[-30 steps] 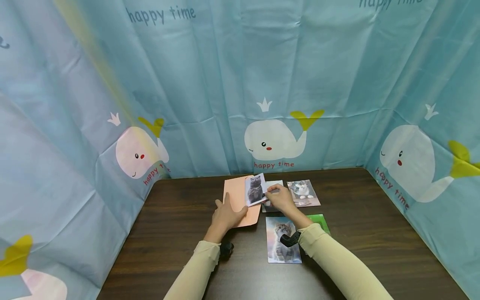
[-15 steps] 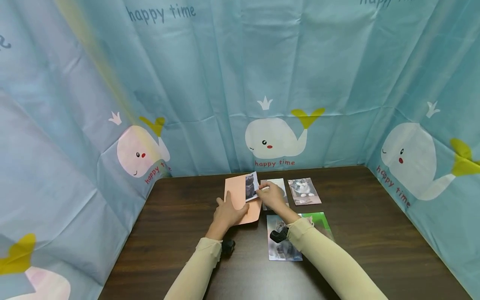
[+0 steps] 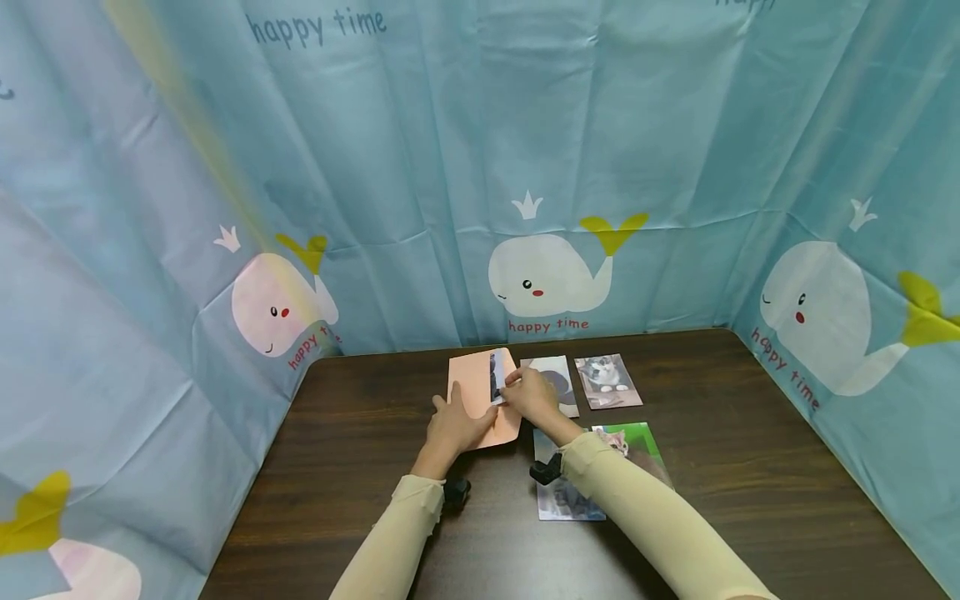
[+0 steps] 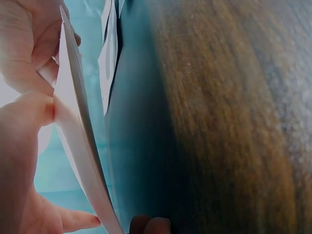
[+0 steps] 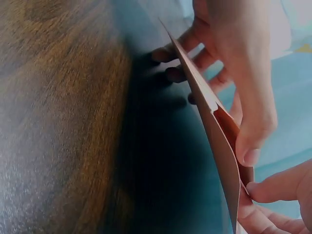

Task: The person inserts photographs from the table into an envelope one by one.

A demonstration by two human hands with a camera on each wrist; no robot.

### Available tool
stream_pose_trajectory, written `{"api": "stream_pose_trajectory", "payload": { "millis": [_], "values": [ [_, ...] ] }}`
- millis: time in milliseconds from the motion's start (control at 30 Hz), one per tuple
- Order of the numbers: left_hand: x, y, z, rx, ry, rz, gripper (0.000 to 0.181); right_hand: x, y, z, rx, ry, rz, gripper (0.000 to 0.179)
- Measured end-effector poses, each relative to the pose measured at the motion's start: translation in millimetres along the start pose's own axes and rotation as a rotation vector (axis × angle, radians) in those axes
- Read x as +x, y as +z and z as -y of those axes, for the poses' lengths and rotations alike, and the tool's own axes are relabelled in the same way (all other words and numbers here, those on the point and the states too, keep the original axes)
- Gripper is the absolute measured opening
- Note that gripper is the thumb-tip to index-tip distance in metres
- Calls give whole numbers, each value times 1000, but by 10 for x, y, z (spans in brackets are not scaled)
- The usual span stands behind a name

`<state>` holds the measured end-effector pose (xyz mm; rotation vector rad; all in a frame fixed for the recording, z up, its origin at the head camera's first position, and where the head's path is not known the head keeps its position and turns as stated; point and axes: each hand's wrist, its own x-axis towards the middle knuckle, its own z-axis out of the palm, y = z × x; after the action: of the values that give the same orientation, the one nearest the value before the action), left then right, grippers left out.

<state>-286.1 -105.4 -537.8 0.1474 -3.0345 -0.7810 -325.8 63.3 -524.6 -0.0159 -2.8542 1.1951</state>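
Peach envelope [image 3: 472, 393], where?
– Two o'clock from the left hand [image 3: 452, 429], gripped by its fingers [image 3: 455, 397].
– And the cat photo [image 3: 495, 377]?
– Partly inside, pinched by the right hand [image 3: 534, 398], at its ten o'clock.

A dark brown wood-grain table [image 3: 750, 467] stretches to a light blue fabric curtain [image 3: 405, 125], creased and printed with round white whales [image 3: 547, 279] with mustard-yellow tails (red "happy time" lettering runs below the middle one). On the table's far side lies a pale paper card with rounded grey shapes [image 3: 560, 382], and just right of it a glossy card showing a grey-and-white cat [image 3: 608, 383]. Nearer are a bluish card with a kitten picture [image 3: 567, 507] and, to its right, a bright-green-edged card [image 3: 641, 437], both partly hidden.
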Motion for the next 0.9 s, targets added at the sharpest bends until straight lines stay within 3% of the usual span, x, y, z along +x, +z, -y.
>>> {"api": "stream_pose_trajectory", "payload": {
  "millis": [500,733,900],
  "values": [
    [3,11,17,-2,20,0,109,-12,107,95,-69,-31,16,17],
    [-20,-4,29,-39,-5,43,107,-120,-28,-21,45,-106,41,16],
    [0,-7,40,-52,-20,67,108,-182,-239,-178,127,-185,2,12]
  ]
}}
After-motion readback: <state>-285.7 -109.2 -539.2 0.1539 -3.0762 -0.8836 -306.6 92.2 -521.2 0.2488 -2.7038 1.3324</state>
